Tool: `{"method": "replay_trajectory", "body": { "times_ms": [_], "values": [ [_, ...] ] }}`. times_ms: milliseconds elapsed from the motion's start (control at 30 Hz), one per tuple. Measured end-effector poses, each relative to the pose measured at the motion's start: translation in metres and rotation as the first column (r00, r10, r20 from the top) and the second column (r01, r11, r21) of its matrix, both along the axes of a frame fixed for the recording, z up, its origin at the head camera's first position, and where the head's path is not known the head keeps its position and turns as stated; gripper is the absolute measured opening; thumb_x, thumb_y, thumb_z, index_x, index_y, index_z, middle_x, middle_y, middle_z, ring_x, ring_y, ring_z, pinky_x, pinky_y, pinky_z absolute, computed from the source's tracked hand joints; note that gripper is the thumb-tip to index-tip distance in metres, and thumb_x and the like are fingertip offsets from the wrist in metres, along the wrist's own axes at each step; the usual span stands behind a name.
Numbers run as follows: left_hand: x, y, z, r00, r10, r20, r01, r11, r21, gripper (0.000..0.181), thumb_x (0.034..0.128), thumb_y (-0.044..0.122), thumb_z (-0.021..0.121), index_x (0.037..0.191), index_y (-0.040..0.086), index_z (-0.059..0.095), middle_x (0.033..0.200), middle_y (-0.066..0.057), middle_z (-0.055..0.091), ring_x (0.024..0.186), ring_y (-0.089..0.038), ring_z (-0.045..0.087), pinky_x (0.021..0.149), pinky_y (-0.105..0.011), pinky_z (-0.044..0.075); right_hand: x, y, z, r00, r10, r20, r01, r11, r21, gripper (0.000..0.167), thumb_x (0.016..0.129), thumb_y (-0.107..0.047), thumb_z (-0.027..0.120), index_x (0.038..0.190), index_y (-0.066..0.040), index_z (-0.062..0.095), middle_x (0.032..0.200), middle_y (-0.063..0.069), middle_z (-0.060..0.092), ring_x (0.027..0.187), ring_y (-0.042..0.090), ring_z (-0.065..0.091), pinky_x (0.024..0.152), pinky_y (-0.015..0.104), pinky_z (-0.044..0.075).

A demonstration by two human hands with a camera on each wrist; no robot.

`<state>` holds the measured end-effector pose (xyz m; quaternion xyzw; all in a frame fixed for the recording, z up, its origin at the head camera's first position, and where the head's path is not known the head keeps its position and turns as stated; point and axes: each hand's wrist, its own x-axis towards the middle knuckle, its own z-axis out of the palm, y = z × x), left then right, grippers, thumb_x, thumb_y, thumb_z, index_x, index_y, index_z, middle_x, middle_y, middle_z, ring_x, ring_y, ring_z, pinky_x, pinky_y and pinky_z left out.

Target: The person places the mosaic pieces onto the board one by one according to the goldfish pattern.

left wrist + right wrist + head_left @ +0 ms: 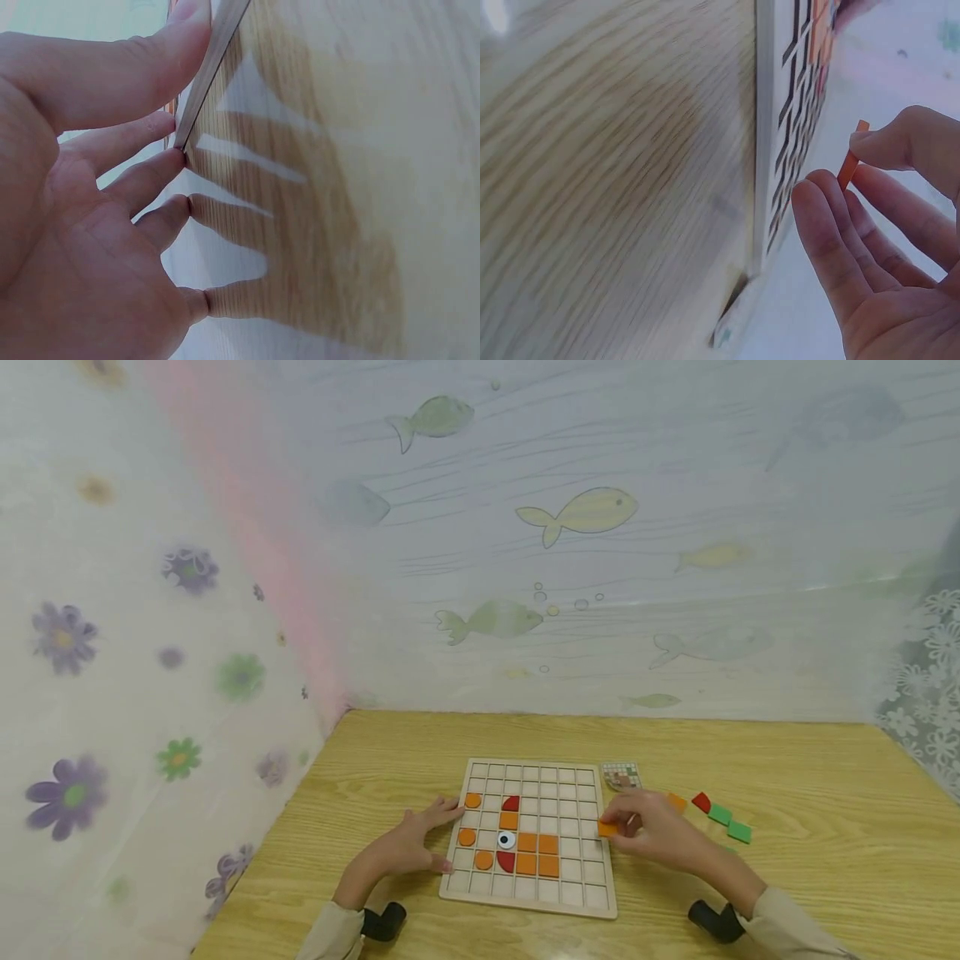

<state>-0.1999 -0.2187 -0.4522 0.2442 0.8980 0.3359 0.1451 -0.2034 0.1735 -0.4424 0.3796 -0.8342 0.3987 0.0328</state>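
A square wooden grid board (pixel 577 893) lies on the table, holding orange squares (pixel 548 865), orange circles (pixel 467 837), two red curved pieces (pixel 511 803) and an eye piece (pixel 506 840). At the board's right edge my right hand (pixel 656 831) pinches an orange square (pixel 853 159) between thumb and fingers, above the surface. My left hand (pixel 401 846) rests with spread fingers at the board's left edge; in the left wrist view its thumb and fingertips (pixel 176 124) touch the board's side (pixel 206 79).
Right of the board lie another orange piece (pixel 677 802), a red piece (pixel 701 802) and green squares (pixel 739 832). A small patterned card (pixel 621 775) sits by the board's upper right corner. Patterned curtains (pixel 600 635) stand behind and left of the wooden table (pixel 390 739).
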Motion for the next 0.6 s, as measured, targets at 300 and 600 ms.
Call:
{"method": "replay_trajectory", "body": {
  "times_ms": [300,600],
  "values": [
    [0.001,0.001,0.001,1.000,0.014,0.013,-0.014,1.000,-0.007,0.080,0.0754,0.016,0.078,0.145,0.006,0.039,0.154,-0.016,0.024,0.142,-0.037,0.011,0.103,-0.069,-0.005,-0.009,-0.022,-0.003,0.999,0.043,0.015,-0.043,0.999,-0.025,0.016,0.076,0.004,0.067,0.089,-0.006,0.068,0.079,0.002,0.060,0.065,0.003,0.056,0.056,0.024,0.052],
    [0.001,0.001,0.002,1.000,0.007,-0.006,-0.007,1.000,-0.021,0.079,0.0759,0.015,0.078,0.145,0.005,0.039,0.153,-0.016,0.024,0.141,-0.038,0.012,0.102,-0.070,-0.003,-0.015,-0.044,-0.004,0.997,0.056,0.046,-0.057,0.998,0.007,0.016,0.076,0.003,0.067,0.089,-0.005,0.069,0.081,0.004,0.061,0.066,0.007,0.056,0.057,0.022,0.051]
  ]
}}
